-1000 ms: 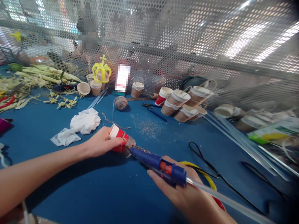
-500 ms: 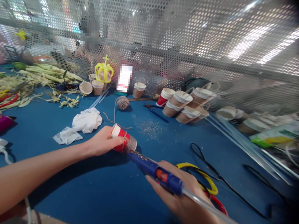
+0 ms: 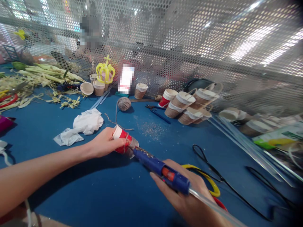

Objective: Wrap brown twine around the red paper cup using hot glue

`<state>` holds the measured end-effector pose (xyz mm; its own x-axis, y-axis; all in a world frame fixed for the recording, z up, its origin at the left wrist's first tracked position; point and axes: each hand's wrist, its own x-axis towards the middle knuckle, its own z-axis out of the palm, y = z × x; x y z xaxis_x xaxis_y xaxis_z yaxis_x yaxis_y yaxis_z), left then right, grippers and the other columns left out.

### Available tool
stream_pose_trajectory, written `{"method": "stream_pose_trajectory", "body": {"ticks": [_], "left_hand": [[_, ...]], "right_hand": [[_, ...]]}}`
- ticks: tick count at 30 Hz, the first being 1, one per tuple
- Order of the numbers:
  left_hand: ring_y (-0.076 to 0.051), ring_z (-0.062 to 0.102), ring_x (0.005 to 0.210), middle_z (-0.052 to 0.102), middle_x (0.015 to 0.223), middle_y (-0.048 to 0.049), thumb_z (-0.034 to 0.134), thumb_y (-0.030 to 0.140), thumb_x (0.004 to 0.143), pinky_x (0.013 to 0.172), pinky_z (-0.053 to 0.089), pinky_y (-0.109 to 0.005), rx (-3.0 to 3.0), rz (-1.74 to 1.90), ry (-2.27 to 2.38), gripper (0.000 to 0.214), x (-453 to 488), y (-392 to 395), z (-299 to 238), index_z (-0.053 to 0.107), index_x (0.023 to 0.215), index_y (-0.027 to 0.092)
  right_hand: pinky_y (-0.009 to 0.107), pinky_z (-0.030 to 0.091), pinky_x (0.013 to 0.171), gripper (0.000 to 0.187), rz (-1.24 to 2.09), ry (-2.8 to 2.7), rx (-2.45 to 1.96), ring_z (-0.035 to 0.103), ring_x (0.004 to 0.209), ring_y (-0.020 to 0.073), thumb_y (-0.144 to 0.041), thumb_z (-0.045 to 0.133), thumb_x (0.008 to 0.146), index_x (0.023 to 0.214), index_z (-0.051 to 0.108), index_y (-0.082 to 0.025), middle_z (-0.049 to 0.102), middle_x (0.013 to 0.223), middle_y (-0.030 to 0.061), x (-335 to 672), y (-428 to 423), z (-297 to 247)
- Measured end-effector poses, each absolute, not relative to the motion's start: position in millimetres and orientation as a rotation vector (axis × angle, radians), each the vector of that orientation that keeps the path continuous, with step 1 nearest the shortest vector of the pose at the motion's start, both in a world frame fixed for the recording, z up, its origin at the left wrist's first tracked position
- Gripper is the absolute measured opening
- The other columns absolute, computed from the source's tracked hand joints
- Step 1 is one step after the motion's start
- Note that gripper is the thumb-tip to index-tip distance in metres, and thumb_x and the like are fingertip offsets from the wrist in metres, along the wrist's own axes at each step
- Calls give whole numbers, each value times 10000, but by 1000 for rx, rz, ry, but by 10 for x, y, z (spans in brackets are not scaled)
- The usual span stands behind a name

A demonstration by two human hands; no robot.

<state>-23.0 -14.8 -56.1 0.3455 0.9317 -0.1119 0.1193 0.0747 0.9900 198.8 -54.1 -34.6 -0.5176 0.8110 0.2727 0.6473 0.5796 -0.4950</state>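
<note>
My left hand [image 3: 104, 145] grips a red paper cup [image 3: 122, 141] lying on its side on the blue table [image 3: 94, 195], its base end partly wrapped in twine. My right hand [image 3: 191, 198] is closed around a blue glue gun [image 3: 161, 168] with a clear glue stick trailing out the back. The gun's nozzle touches the twine-wrapped end of the cup. A strand of twine runs from the cup to a ball of twine [image 3: 124, 103] farther back.
Several twine-wrapped cups [image 3: 187, 108] lie at the back right near a perforated metal screen [image 3: 189, 47]. Crumpled white plastic [image 3: 82, 124], palm leaves [image 3: 35, 82], a yellow crown [image 3: 105, 72], black cable [image 3: 220, 176], clear glue sticks [image 3: 246, 145] and pliers [image 3: 157, 113] lie around. A person sits behind the screen.
The glue gun's nozzle shifted slightly along the cup's wrapped end; my right hand moved a little with it. My left hand kept hold of the cup.
</note>
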Motion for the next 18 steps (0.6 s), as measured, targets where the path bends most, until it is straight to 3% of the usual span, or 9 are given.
{"method": "stream_pose_trajectory", "body": {"ticks": [9,18], "left_hand": [[-96,448,533,509,568,28,501,296,695,516,348,-206,1400,820,1092,181,-233,-149,-560,539,636,129],[-107,498,580,576,628,4,510,302,723,557,390,-211,1434,799,1110,198,-231,-156,-554,590,696,122]], "right_hand": [[239,452,547,121,496,-2347,-1138,576,584,128,-171,476,788,843,559,-240,591,684,4,1951,-585,-280],[241,438,457,128,455,-2340,-1208,539,473,130,-224,463,800,730,567,-247,584,574,-6,1993,-545,-235]]}}
